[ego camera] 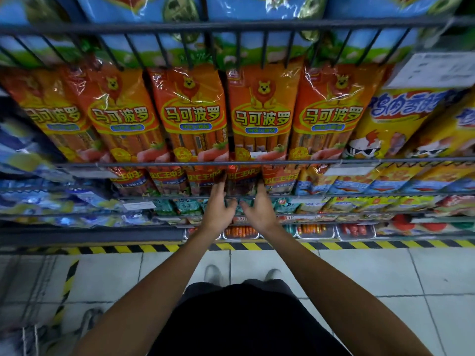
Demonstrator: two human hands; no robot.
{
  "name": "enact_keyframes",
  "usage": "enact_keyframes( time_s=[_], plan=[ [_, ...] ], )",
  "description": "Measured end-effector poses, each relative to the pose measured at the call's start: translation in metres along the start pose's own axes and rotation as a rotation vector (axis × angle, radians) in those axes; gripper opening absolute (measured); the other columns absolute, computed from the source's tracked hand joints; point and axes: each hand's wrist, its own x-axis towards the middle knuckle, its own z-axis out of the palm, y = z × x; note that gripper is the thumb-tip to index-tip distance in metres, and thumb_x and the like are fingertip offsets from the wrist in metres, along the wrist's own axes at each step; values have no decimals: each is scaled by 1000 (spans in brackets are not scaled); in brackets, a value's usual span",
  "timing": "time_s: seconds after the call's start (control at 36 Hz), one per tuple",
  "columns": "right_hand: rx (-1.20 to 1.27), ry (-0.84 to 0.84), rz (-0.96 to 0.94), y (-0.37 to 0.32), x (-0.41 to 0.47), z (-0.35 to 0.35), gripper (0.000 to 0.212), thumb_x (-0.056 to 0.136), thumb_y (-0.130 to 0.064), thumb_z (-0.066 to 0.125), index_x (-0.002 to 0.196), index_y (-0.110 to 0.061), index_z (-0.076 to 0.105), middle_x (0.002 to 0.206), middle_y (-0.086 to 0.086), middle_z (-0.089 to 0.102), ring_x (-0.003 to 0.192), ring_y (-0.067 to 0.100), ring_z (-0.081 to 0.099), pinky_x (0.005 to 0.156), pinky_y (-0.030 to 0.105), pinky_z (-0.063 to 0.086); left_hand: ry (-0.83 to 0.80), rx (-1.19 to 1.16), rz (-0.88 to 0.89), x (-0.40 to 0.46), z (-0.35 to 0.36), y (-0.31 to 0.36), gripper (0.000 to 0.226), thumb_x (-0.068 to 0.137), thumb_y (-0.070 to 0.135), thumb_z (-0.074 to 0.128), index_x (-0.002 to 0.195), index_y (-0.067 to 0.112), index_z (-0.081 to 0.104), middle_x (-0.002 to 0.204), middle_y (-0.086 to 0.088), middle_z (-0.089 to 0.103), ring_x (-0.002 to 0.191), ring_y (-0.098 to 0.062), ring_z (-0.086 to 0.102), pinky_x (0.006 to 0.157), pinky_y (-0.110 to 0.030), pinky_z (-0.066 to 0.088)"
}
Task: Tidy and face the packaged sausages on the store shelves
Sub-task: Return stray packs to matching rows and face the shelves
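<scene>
Two hands [218,204] [259,205] reach beneath five orange sausage packs [261,116].

Orange sausage packs [261,116] stand upright in a row behind the wire rail, lion labels facing outward. On the tier below, red sausage packs [167,179] stand side by side, their lower parts hidden.

1. Even, fairly bright store light falls from above.
2. Glare streaks the orange sausage packs [259,111].
3. Wide-angle distortion bends the shelf rails [257,163].
4. Left edge and corners are blurred.
</scene>
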Motion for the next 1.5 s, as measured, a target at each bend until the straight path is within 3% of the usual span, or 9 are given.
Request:
enact_keyframes(
  time_s=[0.19,0.33,0.42,0.56,0.64,0.94,1.08,1.36,1.5],
  plan=[
    [58,167,70,-15,12,20,61,99,-9,63,152,-3,32,148,16,50,137,33,48,112,43,43,-85,32,16,15,-10,-9,79,104,15,61,166,27,13,168,-3,26,150,-26,39,113,-32,38],
    [-114,318,60,-7,16,12,28,104,-15,59,126,3,59,97,24,70,82,38,67,61,33,41,-126,-2,29,20,-18,-16,78,105,11,58,166,27,12,167,-4,31,147,-23,43,84,2,39],
    [-189,295,69,-2,21,2,22,104,-17,60,111,2,68,98,21,74,87,37,69,72,45,55,-132,-4,39,19,-23,-20,75,106,11,56,166,27,14,166,-3,34,147,-21,43,82,2,37],
    [-230,294,44,2,26,-9,20,103,-15,59,104,-1,74,99,17,76,88,37,69,74,41,55,-137,11,45,19,-27,-26,70,106,7,54,165,23,20,165,-3,36,147,-21,43,80,6,34],
    [-270,293,27,5,28,-12,21,102,-16,60,103,-1,74,93,19,75,84,40,67,70,43,53,-129,20,58,16,-26,-30,70,107,9,54,166,24,20,166,0,36,146,-19,44,91,-1,33],
    [-252,281,-163,8,27,-31,25,102,-31,64,106,-12,80,65,4,66,52,19,51,48,27,29,-55,-107,16,11,-17,-18,67,106,5,53,165,20,23,165,-3,35,143,-21,46,79,2,42],
    [-346,183,-88,9,36,-31,28,104,-30,60,119,-13,75,77,9,74,56,18,57,54,30,38,-85,-89,-58,8,-19,-14,64,107,5,51,164,16,24,166,-4,35,144,-24,47,105,-22,39],
    [-292,180,-184,17,24,-34,23,104,-18,60,117,-5,74,91,15,77,77,33,70,65,40,53,-44,40,15,3,-25,-10,59,107,9,54,162,16,33,165,-3,37,146,-25,45,117,-33,41],
    [-257,321,-351,33,0,-33,27,101,-7,63,127,-3,70,114,12,76,99,29,72,90,44,60,-17,349,223,-11,-26,-22,59,108,19,51,162,29,31,171,8,15,157,-17,17,111,-37,44]
  ],
)
